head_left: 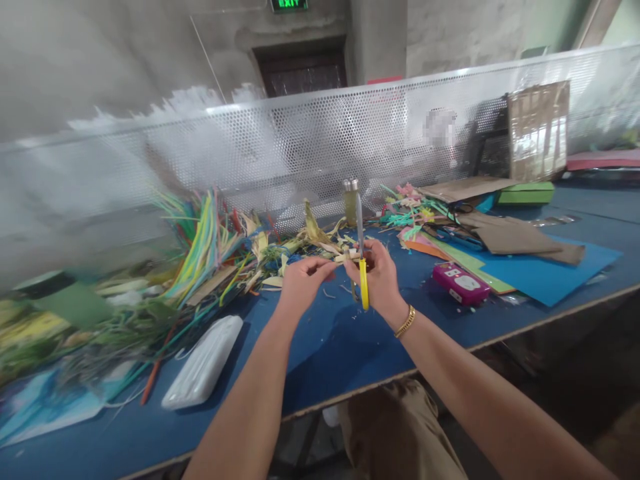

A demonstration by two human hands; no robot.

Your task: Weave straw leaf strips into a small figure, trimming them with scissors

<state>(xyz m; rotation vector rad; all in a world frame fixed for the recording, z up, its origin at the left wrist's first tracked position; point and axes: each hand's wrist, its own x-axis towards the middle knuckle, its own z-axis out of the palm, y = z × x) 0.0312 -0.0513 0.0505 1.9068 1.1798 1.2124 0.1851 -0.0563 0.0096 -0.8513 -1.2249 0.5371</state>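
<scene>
My right hand (381,277) is closed round yellow-handled scissors (362,267), blades pointing up and away over the blue table (330,347). My left hand (303,279) is pinched just left of the blades, holding a small pale strip (345,257) that I cannot make out well. Both hands hover above the table's middle, close together. A gold bracelet sits on my right wrist.
A heap of coloured strips and dried leaves (210,247) lies to the left. A white plastic case (204,361) rests near the front edge. A pink box (460,283), blue and brown paper sheets (530,260) and a small bottle (351,200) lie right and behind. A perforated metal screen (320,147) backs the table.
</scene>
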